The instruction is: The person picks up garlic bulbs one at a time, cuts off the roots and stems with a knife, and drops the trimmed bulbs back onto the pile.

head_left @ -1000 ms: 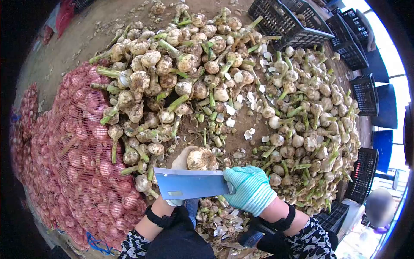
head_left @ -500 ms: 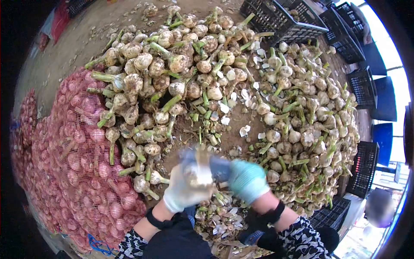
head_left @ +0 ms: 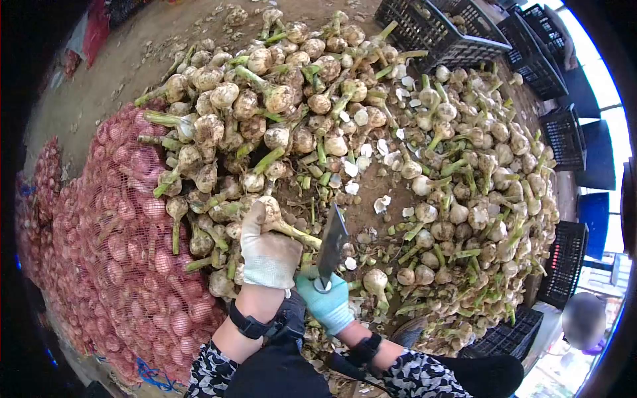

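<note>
My left hand [head_left: 271, 257], in a white glove with a dirt-stained back, grips a garlic bulb [head_left: 270, 212]. Its thumb points up along the bulb's left side, and the other fingers are largely hidden. The bulb's long pale stem [head_left: 298, 233] slants down to the right, its end beside the blade. In a teal glove, my right hand [head_left: 325, 300] is wrapped round the handle of a broad-bladed knife [head_left: 333, 242], blade upward. Just right of this hand is another garlic bulb [head_left: 375, 281] with its stem pointing down.
Untrimmed-looking garlic [head_left: 279, 99] is heaped ahead on the left, and a heap with mostly shorter stems [head_left: 478, 192] lies on the right. Pink mesh sacks [head_left: 126, 219] full of bulbs fill the left side. Black crates [head_left: 458, 43] stand along the far right; peel scraps litter the ground between.
My left hand has moved up and left, now with a long-stemmed bulb. My right hand has come left and down, and the knife has swung from pointing left to pointing up.
</note>
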Action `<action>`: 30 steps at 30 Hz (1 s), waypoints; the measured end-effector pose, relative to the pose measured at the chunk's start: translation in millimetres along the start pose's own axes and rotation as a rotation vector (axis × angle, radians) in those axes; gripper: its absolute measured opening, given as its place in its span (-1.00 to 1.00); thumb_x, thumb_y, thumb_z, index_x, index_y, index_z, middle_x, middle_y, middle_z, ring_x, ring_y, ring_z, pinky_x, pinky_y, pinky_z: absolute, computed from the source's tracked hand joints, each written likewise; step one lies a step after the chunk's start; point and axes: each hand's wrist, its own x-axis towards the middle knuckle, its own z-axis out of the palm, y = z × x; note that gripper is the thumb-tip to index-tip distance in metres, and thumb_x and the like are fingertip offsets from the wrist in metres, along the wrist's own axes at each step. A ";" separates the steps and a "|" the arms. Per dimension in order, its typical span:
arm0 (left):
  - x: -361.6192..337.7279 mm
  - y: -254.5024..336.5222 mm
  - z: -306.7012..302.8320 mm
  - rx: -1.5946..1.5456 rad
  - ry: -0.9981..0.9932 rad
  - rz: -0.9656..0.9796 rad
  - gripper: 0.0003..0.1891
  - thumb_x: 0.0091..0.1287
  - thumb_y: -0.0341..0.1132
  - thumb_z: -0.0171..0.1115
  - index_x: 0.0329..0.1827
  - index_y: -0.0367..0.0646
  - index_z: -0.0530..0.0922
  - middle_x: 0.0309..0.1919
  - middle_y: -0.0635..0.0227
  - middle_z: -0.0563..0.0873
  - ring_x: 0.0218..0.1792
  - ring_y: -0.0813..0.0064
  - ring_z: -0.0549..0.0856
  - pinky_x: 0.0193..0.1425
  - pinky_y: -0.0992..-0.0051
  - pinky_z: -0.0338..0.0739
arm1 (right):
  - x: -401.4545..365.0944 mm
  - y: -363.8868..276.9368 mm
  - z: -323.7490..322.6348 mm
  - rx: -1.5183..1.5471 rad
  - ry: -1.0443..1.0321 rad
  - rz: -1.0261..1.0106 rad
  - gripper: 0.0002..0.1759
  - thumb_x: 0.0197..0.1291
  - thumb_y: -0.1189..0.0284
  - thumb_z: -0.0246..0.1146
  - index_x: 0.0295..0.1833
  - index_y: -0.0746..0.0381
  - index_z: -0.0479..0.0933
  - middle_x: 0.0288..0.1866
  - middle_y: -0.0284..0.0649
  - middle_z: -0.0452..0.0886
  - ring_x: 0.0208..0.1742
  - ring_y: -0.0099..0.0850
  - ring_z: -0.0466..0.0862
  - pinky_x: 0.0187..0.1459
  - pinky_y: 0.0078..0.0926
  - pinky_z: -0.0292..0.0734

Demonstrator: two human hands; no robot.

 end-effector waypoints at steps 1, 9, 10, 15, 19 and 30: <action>0.7 0.2 -0.5 0.004 -0.001 -0.003 -0.73 0.17 -0.05 0.23 -0.31 -0.05 0.53 -0.47 0.35 0.59 -0.39 0.35 0.56 -0.10 0.24 0.48 | 5.1 11.1 3.5 0.004 0.004 0.000 -0.90 0.06 0.48 0.31 -0.30 0.27 0.61 -0.44 -0.39 0.62 -0.39 -0.66 0.55 -0.36 -0.64 0.46; -20.3 -2.7 17.8 -0.156 -0.179 -0.199 -0.61 0.27 0.08 -0.01 -0.26 -0.09 0.49 -0.48 0.28 0.56 -0.42 0.29 0.57 -0.04 0.06 0.42 | 7.6 66.5 -13.5 0.144 0.005 0.395 -0.63 0.02 0.43 0.33 -0.07 0.38 0.47 -0.32 -0.26 0.64 -0.40 -0.56 0.55 -0.35 -0.62 0.48; -44.0 -9.7 47.3 -0.122 -0.285 -0.233 -0.64 0.27 0.01 0.06 -0.21 -0.14 0.50 -0.43 0.28 0.59 -0.40 0.26 0.60 0.06 0.06 0.41 | -4.9 63.2 -19.6 -0.031 0.014 0.438 -0.61 0.01 0.42 0.35 -0.06 0.36 0.46 -0.32 -0.28 0.63 -0.39 -0.56 0.54 -0.30 -0.63 0.50; -59.4 -28.5 70.3 1.915 -1.046 0.783 -0.31 -0.04 -0.34 0.28 0.23 -0.35 0.34 0.12 -0.01 0.47 0.20 0.15 0.44 0.32 0.28 0.32 | 17.6 143.1 -41.4 0.285 -0.073 -0.132 -0.70 0.01 0.51 0.35 -0.12 0.31 0.49 -0.29 -0.27 0.65 -0.35 -0.58 0.57 -0.24 -0.60 0.53; 23.2 14.7 42.0 1.737 0.008 0.783 -0.37 0.02 -0.10 0.26 0.10 -0.37 0.43 0.06 -0.10 0.48 0.04 0.08 0.52 0.19 0.30 0.42 | 6.6 70.3 -75.6 -0.017 0.135 0.198 -0.81 0.00 0.46 0.37 -0.29 0.30 0.57 -0.40 -0.31 0.65 -0.41 -0.58 0.58 -0.32 -0.61 0.52; 69.6 -9.0 -7.4 1.712 0.114 0.560 -0.68 0.05 -0.27 0.24 -0.15 -0.21 0.51 -0.09 0.08 0.41 -0.01 0.20 0.48 0.15 0.38 0.38 | 19.5 44.8 -51.2 -0.009 0.007 0.180 -0.79 0.01 0.45 0.38 -0.23 0.29 0.59 -0.38 -0.35 0.65 -0.39 -0.62 0.56 -0.29 -0.63 0.48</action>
